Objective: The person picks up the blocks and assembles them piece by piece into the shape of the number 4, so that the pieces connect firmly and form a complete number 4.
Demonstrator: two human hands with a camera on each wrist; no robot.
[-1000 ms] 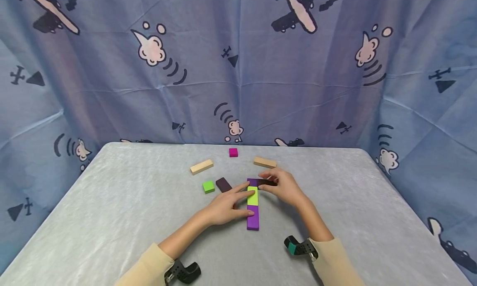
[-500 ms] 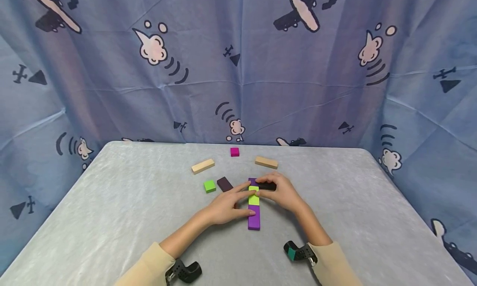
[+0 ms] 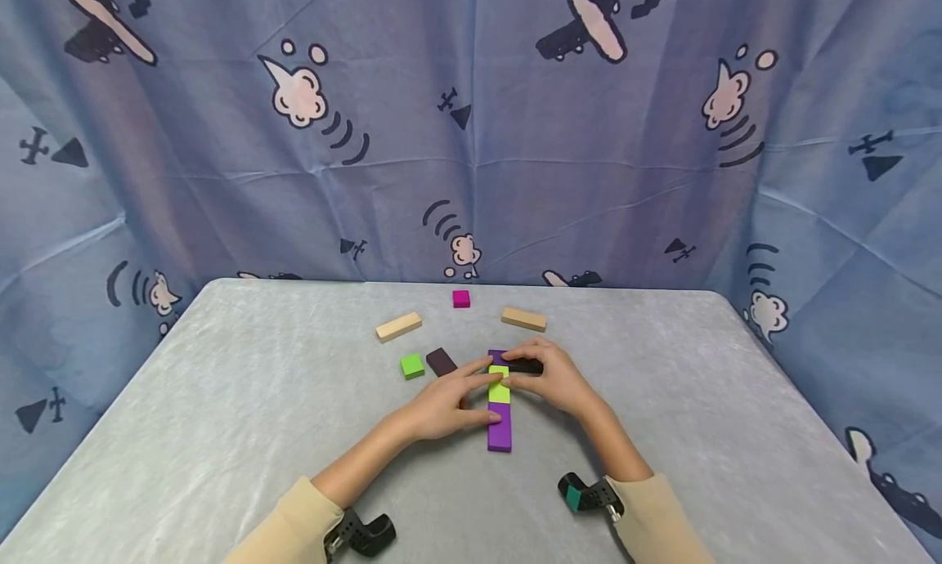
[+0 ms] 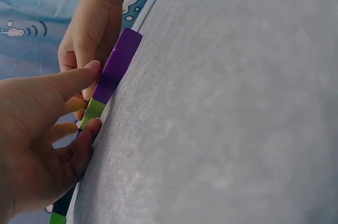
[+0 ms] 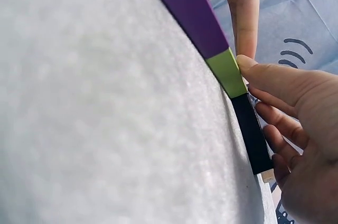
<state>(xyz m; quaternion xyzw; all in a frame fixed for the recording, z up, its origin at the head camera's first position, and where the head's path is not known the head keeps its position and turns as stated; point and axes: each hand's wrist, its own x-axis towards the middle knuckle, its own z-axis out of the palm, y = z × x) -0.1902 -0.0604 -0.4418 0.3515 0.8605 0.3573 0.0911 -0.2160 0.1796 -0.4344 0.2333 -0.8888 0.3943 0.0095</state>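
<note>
"So, what is lying nearest on the bench [image 3: 184, 433]?"

"The near purple block [image 3: 499, 435] is forming the close end of a straight row. The left grip [image 3: 439, 406] is spreading along it, not pinching: its thumb is touching this block, and its fingers are touching the yellow-green block [image 3: 499, 394] and far purple block [image 3: 495, 356]."

"And the right grip [image 3: 553, 376]?"

"It's curling round the black block [image 3: 526, 367], which is lying crosswise at the row's right, by the far end. Its thumb tip is meeting the yellow-green block. A finger is hiding whether black is touching purple."

"How would you be managing that?"

"I'd be steadying the row lightly with the left, because a sideways shove could be skewing it, and guiding black in flat and square."

"Anything beyond?"

"The green block [image 3: 412, 366] and dark brown block [image 3: 441, 361] are lying leftward, the left wooden block [image 3: 398, 327] and right wooden block [image 3: 524, 319] farther back, and the magenta block [image 3: 460, 299] is sitting farthest."
</note>
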